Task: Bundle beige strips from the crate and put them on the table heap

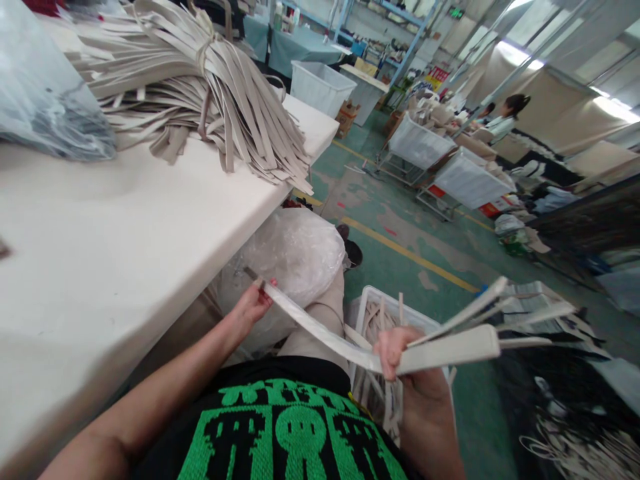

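A pale beige strap (320, 330) stretches across my lap between both hands. My left hand (254, 303) pinches its narrow far end, just off the table's edge. Closed around the wider part is my right hand (397, 348), and the strap's broad rounded end (465, 347) sticks out to the right. Several thinner strips (470, 310) fan out from behind that same hand, seemingly held in it too. Below it stands a white plastic bin (367, 293) with more beige strips inside.
On the white table (150, 227) at left lie a tied bundle of beige strips (250, 100) and a clear plastic bag (50, 100). Another plastic bag (305, 247) bulges beside my leg. Carts with white bins (420, 143) and a person (503, 123) are farther back.
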`<action>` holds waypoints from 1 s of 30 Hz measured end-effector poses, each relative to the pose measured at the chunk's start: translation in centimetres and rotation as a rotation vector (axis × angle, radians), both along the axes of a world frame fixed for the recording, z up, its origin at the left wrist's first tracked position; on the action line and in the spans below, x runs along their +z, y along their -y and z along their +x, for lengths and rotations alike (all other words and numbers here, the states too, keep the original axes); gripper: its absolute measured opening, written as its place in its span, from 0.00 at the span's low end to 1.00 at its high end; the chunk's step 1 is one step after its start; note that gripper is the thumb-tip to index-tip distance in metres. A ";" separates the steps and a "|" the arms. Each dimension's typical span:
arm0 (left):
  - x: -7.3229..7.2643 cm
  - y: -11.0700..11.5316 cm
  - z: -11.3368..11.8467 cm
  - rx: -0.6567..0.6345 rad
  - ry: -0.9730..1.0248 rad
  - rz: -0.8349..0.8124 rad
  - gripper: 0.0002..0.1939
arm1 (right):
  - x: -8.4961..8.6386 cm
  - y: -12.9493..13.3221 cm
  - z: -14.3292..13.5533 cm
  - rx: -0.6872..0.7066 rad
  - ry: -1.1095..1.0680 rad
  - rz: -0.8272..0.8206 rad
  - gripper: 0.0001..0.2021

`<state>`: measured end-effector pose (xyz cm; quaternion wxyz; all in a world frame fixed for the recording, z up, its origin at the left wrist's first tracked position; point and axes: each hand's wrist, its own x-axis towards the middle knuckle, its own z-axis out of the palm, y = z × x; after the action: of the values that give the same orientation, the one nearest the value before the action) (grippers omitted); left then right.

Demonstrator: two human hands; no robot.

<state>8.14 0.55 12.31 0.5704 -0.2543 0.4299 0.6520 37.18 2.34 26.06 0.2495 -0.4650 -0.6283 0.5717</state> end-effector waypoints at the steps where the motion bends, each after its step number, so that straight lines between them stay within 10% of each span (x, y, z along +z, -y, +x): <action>1: 0.5 -0.6 -0.6 0.011 -0.017 0.019 0.09 | -0.2 0.0 0.5 0.049 -0.095 -0.049 0.28; 8: 3.4 -2.0 -1.8 -0.020 -0.229 0.143 0.15 | -2.8 -1.6 -1.1 0.180 -0.306 -0.192 0.20; 15: 2.7 1.2 1.4 -0.509 -0.866 0.542 0.39 | -4.2 -2.8 -6.5 0.002 -0.243 -0.159 0.21; 21: 3.2 2.8 3.8 -0.912 -1.196 0.653 0.29 | -7.1 -2.3 -9.5 -0.070 -0.221 -0.150 0.18; 30: 2.3 2.4 5.2 -1.002 -1.158 0.581 0.23 | -7.6 -1.4 -9.7 -0.019 -0.180 -0.185 0.19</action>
<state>13.32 -1.82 14.61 0.5248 0.5031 0.5330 0.4330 27.44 3.76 18.49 0.2664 -0.4385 -0.5435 0.6644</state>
